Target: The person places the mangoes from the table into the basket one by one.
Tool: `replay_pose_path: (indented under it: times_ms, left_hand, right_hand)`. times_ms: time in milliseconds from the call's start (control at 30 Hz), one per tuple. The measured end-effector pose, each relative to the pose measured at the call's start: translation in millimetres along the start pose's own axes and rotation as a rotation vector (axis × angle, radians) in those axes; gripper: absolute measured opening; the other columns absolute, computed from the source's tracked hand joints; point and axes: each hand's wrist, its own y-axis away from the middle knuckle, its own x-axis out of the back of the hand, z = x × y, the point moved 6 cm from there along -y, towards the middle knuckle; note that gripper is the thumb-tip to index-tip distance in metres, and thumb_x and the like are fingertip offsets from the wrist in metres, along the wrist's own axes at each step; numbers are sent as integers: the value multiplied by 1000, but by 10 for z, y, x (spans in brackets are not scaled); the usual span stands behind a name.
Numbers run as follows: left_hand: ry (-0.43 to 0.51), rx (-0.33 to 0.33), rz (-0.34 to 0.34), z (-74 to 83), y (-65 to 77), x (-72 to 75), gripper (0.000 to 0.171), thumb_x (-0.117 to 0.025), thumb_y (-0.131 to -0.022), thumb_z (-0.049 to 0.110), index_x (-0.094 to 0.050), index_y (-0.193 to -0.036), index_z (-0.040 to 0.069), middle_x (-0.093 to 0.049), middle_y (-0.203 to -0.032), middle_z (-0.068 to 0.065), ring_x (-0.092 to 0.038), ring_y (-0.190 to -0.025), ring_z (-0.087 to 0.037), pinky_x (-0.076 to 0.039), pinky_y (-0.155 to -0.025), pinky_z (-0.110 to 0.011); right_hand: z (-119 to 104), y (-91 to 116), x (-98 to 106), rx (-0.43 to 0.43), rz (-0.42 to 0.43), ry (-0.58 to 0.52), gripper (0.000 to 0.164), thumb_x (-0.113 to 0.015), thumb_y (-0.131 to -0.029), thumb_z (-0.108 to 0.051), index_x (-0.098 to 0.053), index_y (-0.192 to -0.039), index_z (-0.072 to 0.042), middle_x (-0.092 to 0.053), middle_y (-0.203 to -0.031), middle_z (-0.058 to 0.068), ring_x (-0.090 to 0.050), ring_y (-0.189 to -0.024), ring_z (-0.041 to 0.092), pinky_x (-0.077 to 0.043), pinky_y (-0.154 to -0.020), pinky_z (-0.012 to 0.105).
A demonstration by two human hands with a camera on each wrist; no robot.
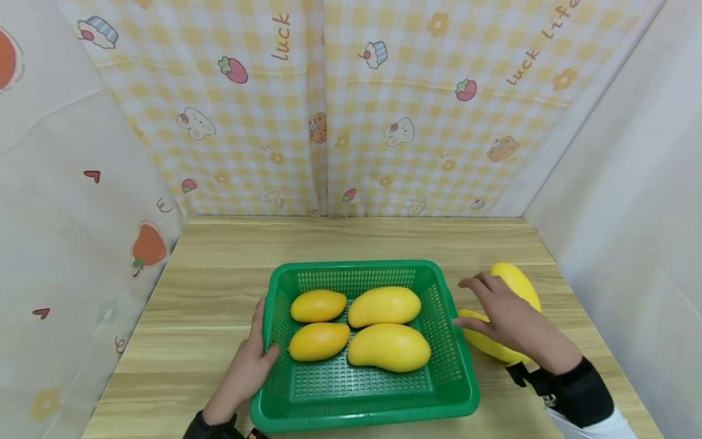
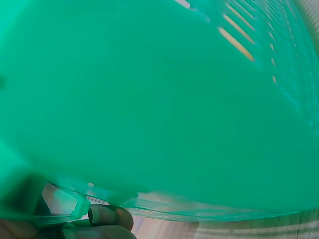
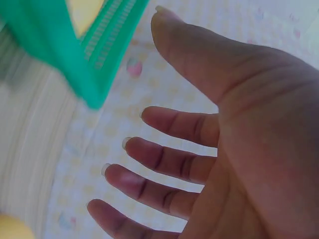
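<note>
Head view: your right hand (image 1: 510,317) holds nothing, its fingers spread and its thumb set apart from them; the right wrist view shows a bare palm, with no fruit against it; your left hand (image 1: 244,369) grips the left side of the green basket (image 1: 364,419), thumb over the rim, fingers along the outer wall.

Near your right hand, just outside the basket, two loose mangoes lie on the worktop (image 1: 219,274): the farther mango (image 1: 518,283), partly behind your hand, and the nearer mango (image 1: 485,343), partly beneath it; inside the basket sit four more, the two smaller mangoes (image 1: 317,306) to the left, the two larger mangoes (image 1: 388,347) to the right.

Each loose mango looks smooth, firm and fairly light, likely to roll or slip under a one-sided push; take it across its thick middle, thumb opposite fingers, with gentle pressure in case the skin bruises; the basket, probably light and slightly flexible plastic, is best steadied by its rim; beyond the worktop hangs a yellow checked cloth (image 1: 247,122).
</note>
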Motion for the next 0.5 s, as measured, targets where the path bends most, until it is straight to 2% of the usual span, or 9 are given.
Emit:
replay_pose_path:
  times_ms: [133, 267, 500]
  left_hand:
    - [9, 1, -4, 5, -2, -2, 89, -43, -91, -9, 5, -153, 31, -57, -111, -33, -67, -68, -28, -56, -48, -37]
    - [5, 4, -3, 5, -6, -6, 88, -43, -92, -8, 6, -153, 31, -58, -111, -32, -67, -68, -27, -56, -49, -36]
    - [-28, 6, 5, 18, 6, 1, 89, -44, -91, -8, 6, -153, 30, -59, -109, -32, -67, -67, -26, -56, -49, -36]
  right_hand:
    - [215, 95, 14, -77, -20, -29, 55, -69, -86, -43, -54, -122, -4, -51, -115, 12, -49, -101, 31, -51, -78, 45]
    - [369, 182, 16, -112, -48, -51, 56, -70, -86, -40, -53, -123, -2, -50, -117, 15, -48, -102, 34, -49, -81, 49]
    - [561, 287, -129, -214, -149, -108, 71, -72, -81, -48, -51, -128, 1, -48, -121, 22, -46, -104, 39, -49, -80, 53]
